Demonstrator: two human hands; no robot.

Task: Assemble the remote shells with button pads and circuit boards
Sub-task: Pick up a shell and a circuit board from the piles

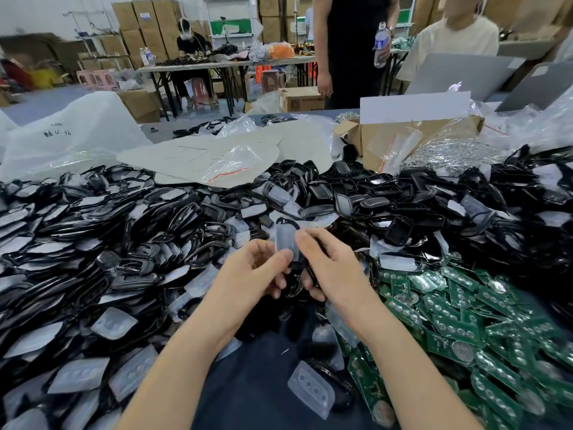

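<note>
Both hands meet at the middle of the view over a huge heap of parts. My left hand [263, 268] and my right hand [325, 262] together hold a black remote shell [286, 240] with a translucent button pad set in it, tilted up toward me. Each thumb presses on the pad's face. Black shells with pads [93, 243] cover the left and back of the table. Green circuit boards [465, 321] lie heaped at the right. A loose translucent button pad [311, 389] rests on the dark table near my right forearm.
A cardboard box [400, 138] with plastic bags stands at the back right, white sheets [217, 156] and a large white bag [68, 135] at the back left. Two people stand beyond the table's far edge, one holding a water bottle [380, 45].
</note>
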